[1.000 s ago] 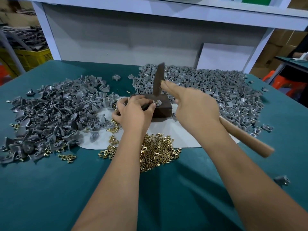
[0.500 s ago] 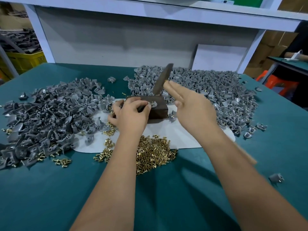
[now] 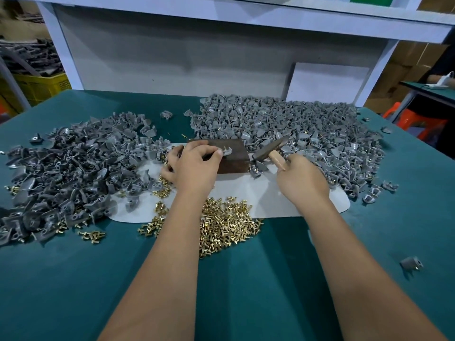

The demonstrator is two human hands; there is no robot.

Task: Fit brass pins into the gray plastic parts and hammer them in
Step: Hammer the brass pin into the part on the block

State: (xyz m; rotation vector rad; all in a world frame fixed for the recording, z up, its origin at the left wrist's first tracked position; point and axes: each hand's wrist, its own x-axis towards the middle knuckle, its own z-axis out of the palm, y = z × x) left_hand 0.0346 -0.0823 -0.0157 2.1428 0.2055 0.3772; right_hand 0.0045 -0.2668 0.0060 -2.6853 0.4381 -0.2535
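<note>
We saw hammer (image 3: 270,150) low, head pointing up-left beside dark block (image 3: 231,156), right hand (image 3: 301,179) gripping handle; left hand (image 3: 194,166) pinched gray part (image 3: 226,151) atop block; green table (image 3: 73,279), white shelf frame (image 3: 246,11) behind.

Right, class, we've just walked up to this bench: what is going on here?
A person is fitting brass pins into gray plastic parts. The left hand pinches one gray part on a dark block, a pin standing up from it. The right hand grips a wooden-handled hammer, its head low beside the block, not on the part. Loose brass pins lie nearest the person, and heaps of gray parts spread left and right on the green table.
</note>
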